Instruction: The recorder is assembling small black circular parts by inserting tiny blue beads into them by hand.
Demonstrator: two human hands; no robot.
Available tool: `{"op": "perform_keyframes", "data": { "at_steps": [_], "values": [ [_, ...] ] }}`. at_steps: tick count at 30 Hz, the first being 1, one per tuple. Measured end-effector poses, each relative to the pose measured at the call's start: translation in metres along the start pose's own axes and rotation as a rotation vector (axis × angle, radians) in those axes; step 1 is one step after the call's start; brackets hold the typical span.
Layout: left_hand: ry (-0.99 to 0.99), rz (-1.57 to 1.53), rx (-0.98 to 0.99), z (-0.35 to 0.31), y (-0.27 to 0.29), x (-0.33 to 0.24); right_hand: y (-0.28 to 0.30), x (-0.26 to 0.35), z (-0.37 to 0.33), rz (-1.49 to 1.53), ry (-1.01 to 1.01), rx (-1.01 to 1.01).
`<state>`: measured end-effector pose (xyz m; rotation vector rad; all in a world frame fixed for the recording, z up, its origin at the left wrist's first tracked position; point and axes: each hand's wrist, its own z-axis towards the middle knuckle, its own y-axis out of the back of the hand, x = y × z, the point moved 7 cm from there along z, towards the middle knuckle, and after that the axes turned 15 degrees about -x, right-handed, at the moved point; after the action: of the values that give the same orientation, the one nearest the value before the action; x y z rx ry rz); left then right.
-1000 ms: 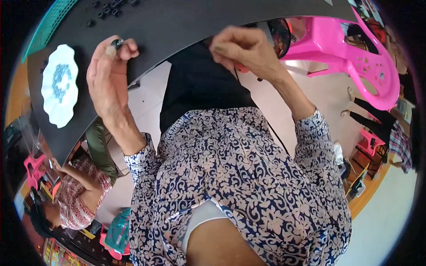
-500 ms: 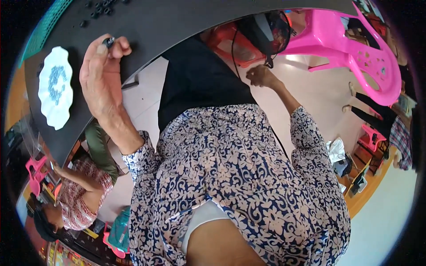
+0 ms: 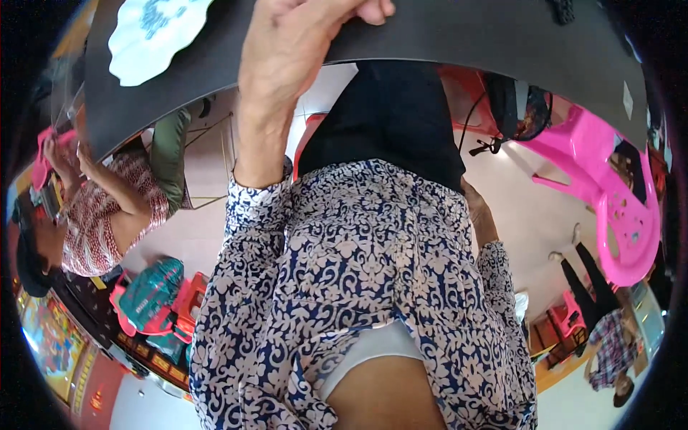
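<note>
Beside a floral-print shirt (image 3: pixel 365 251) hung the right hand (image 3: pixel 478 206), its grip hidden. The left hand (image 3: pixel 290 43) was over the smooth dark worktop (image 3: pixel 444 32), fingers (image 3: pixel 376 10) partly out of sight; whether they grasped anything I couldn't tell. Left of it lay a wavy-rimmed white dish (image 3: pixel 132 61) of blue-grey grains (image 3: pixel 152 20); farther off, a pink plastic chair (image 3: pixel 577 147).

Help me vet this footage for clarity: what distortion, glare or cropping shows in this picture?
Head view: the table edge bows and the corners go black; head view again: glare whitens the floor near the big pink chair; same view: the top border crops the plate and left hand.
</note>
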<state>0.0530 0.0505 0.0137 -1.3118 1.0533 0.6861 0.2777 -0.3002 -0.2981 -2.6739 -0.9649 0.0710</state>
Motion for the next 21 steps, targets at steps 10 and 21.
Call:
{"op": "perform_keyframes", "data": {
  "at_steps": [10, 21],
  "values": [
    [-0.062, 0.030, -0.030, 0.001, 0.004, -0.009, -0.045, 0.108, -0.023, -1.759, 1.228, -0.394],
    [0.053, -0.106, -0.086, -0.003, -0.006, -0.006, -0.325, 0.118, -0.252, -1.028, 1.425, 0.300]
  ]
}}
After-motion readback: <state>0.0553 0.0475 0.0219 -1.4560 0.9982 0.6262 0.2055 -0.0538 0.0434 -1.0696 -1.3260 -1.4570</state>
